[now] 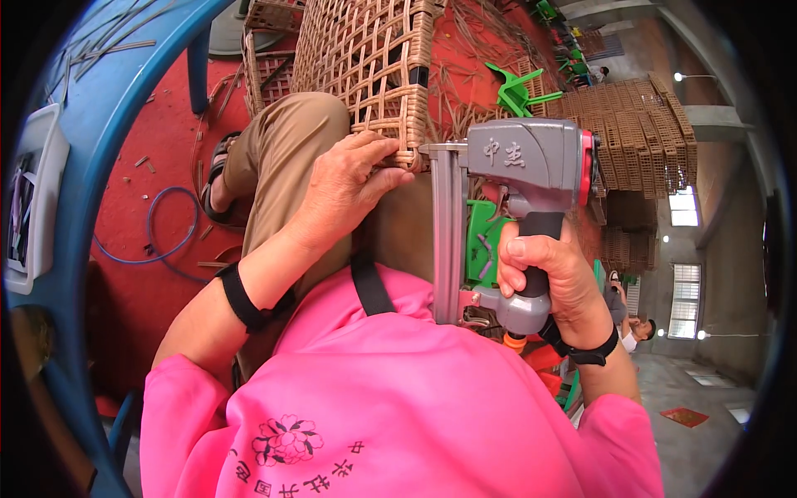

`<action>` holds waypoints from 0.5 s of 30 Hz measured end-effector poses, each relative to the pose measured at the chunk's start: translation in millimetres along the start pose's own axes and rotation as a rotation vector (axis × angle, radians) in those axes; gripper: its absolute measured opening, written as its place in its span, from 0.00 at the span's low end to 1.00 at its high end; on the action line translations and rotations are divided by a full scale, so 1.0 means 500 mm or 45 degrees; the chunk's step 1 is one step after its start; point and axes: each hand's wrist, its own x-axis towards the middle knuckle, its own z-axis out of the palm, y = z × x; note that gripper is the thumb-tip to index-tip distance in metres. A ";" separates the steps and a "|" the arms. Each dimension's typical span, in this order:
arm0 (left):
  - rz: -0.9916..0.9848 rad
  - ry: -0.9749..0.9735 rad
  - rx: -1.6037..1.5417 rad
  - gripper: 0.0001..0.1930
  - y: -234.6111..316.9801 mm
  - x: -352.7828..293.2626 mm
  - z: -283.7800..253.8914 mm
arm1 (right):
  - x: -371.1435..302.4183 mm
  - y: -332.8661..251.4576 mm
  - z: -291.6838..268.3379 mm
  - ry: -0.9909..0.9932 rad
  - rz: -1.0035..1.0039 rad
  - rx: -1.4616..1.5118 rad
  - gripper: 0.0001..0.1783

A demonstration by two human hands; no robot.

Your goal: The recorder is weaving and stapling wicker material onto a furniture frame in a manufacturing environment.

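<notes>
A brown woven wicker basket [361, 62] with an open lattice side and a thick wrapped edge rests by my knee. My left hand [347, 178] is closed on its lower corner, fingers on top and thumb underneath. In my right hand [554, 266] is a grey air-powered nail gun [519, 158], gripped round its black handle. The gun's nose points left and meets the basket's corner close to my left fingertips; I cannot tell whether it presses on the cane. Its long magazine hangs down in front of my pink top.
A blue table [124, 62] with cane strips and a white tray [41, 199] of tools stands at left. A blue hose [149, 224] curls on the red floor. Green plastic stool [516, 90] and stacked wicker pieces [631, 124] are beyond; a person [635, 332] is at far right.
</notes>
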 end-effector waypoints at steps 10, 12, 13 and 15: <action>0.033 0.032 -0.014 0.18 0.012 0.001 0.008 | 0.002 -0.010 -0.012 -0.084 0.073 0.056 0.27; -0.007 0.015 -0.003 0.17 0.014 -0.001 0.008 | 0.001 -0.015 -0.013 -0.090 0.085 0.025 0.27; -0.007 0.015 -0.001 0.17 0.015 -0.001 0.008 | 0.002 -0.018 -0.015 -0.093 0.101 -0.011 0.27; -0.014 -0.006 -0.048 0.16 0.016 -0.002 0.010 | 0.004 -0.023 -0.022 -0.108 0.144 0.049 0.27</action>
